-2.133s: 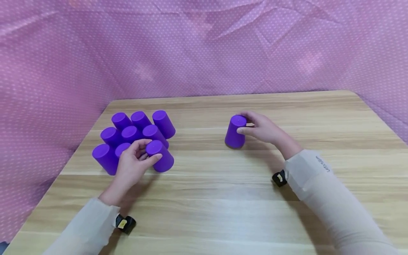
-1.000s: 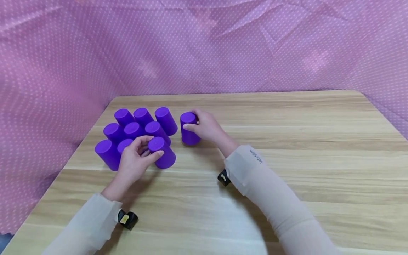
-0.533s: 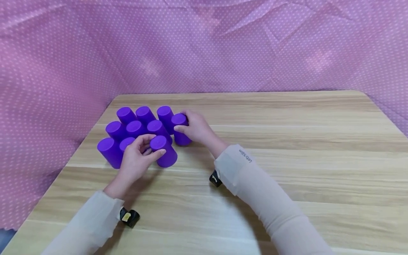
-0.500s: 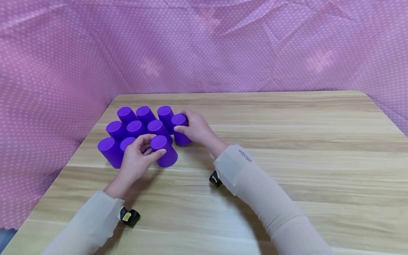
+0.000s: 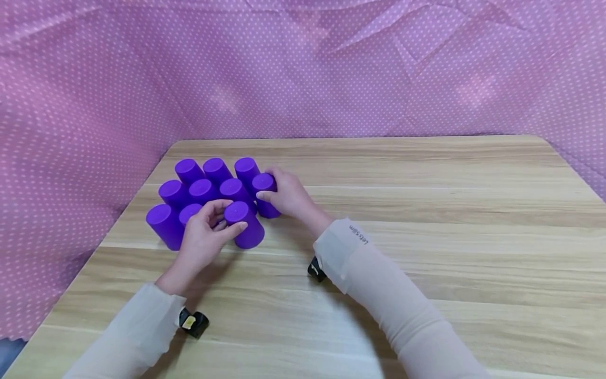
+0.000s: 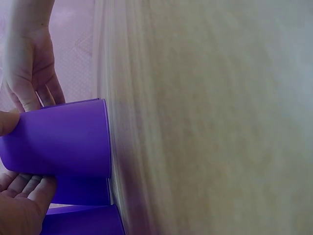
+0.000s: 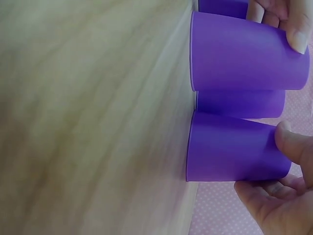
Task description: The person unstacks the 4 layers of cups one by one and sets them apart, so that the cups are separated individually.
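Note:
Several purple cups stand upside down in a tight cluster on the left of the table in the head view. My left hand [image 5: 203,234] grips the cup at the front right corner [image 5: 248,231], thumb on its near side and fingers behind; the left wrist view shows this cup [image 6: 63,139] close up. With thumb and fingers around it, my right hand [image 5: 291,197] holds another cup [image 5: 268,204] at the cluster's right side. In the right wrist view that cup [image 7: 234,149] stands rim down, beside the left hand's cup [image 7: 244,54].
A back row of cups [image 5: 246,168] and a front-left cup [image 5: 165,226] make up the cluster's edges. The wooden table [image 5: 426,210] stretches off to the right. A pink dotted cloth [image 5: 307,68] hangs behind and beside it. Small black cameras [image 5: 194,322] sit at both wrists.
My right hand has brought its cup leftward across the table up to the cluster, then slightly nearer to me. The left hand has kept its grip on the front right cup.

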{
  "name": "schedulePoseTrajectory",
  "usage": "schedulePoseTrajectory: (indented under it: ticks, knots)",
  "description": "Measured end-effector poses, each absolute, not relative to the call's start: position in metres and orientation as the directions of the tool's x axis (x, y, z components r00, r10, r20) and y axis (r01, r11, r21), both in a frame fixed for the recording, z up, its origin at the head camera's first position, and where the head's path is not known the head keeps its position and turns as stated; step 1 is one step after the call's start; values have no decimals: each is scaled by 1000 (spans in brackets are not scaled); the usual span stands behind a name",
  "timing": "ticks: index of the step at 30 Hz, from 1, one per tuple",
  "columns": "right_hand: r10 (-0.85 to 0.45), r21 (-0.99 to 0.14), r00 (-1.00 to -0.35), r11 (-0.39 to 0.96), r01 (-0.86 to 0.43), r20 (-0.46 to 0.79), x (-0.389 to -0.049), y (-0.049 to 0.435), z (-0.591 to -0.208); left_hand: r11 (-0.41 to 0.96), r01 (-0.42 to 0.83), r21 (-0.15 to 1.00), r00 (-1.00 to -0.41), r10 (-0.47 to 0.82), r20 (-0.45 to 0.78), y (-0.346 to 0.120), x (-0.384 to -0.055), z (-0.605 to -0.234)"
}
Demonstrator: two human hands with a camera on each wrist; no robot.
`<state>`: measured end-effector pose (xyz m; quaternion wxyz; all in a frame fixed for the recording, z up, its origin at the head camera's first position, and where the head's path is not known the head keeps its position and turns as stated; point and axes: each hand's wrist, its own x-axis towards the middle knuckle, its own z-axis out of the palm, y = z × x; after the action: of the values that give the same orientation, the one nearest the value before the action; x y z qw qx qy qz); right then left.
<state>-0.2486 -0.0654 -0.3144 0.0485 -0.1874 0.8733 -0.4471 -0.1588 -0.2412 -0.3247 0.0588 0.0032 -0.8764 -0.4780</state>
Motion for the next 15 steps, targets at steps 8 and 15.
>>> schedulePoseTrajectory:
  ticks: [8,15]
  knots:
    - [-348,-806,-934,528,-269,84,-247,-66,-317,547,56,835,-993,-56,103,-242,-160,-326]
    - [-309,-839,-950,505,-203,43,-246,-68,-321,554,68,829,-992,-51,115,-244,-160,-326]
